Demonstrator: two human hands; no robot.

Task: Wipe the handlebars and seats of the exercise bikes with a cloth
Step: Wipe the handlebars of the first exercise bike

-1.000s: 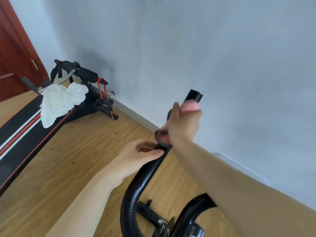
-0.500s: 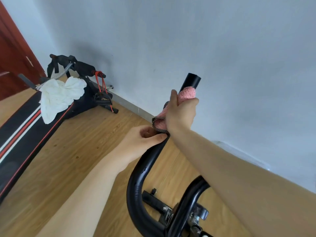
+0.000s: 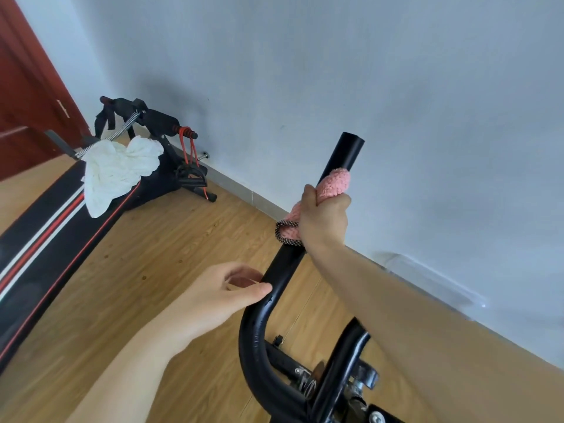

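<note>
A black curved handlebar [image 3: 276,279] of an exercise bike rises from the bottom centre toward the wall. My right hand [image 3: 325,221] is closed around its upper part with a pink fluffy cloth [image 3: 334,184] wrapped between palm and bar; the cloth's dark-edged corner hangs out below my fist. The bar's bare black tip sticks out above the cloth. My left hand [image 3: 222,294] grips the bar lower down, near its bend, thumb on top.
A sit-up bench [image 3: 45,239] with red and white stripes lies at the left, a white rag [image 3: 117,172] draped on it. A grey wall runs close behind the handlebar. A red-brown door [image 3: 27,96] stands at far left. The floor is wood.
My right hand with the pink cloth has slid up the handlebar toward its tip. My left hand has stayed lower on the bar, so the two hands are now farther apart.
</note>
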